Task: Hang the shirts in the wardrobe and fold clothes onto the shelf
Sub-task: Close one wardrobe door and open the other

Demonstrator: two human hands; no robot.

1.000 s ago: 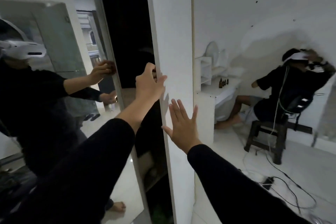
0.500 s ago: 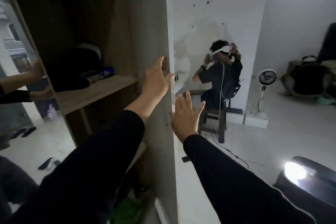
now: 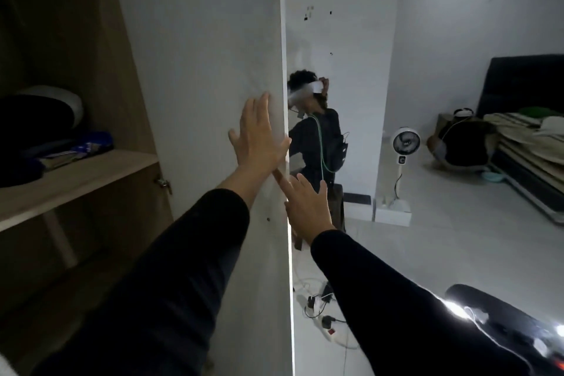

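The white wardrobe door [image 3: 213, 55] stands swung wide, edge-on to me. My left hand [image 3: 259, 137] lies flat against its inner face near the edge, fingers straight. My right hand [image 3: 305, 204] is on the other side of the door edge, fingers spread and straight, touching or close to the edge. Inside the wardrobe a wooden shelf [image 3: 79, 180] carries dark folded clothes [image 3: 36, 119] and a blue packet [image 3: 88, 146]. Neither hand holds anything.
A person sits on a stool [image 3: 317, 143] just behind the door. A white standing fan [image 3: 404, 143], a bed with bedding [image 3: 525, 137] and another crouching person [image 3: 460, 143] are at right. A power strip with cables [image 3: 326, 323] lies on the floor.
The door has swung further open and my view has turned right. My left hand let go of the door edge and now lies flat on the inner face; the right stays by the edge.
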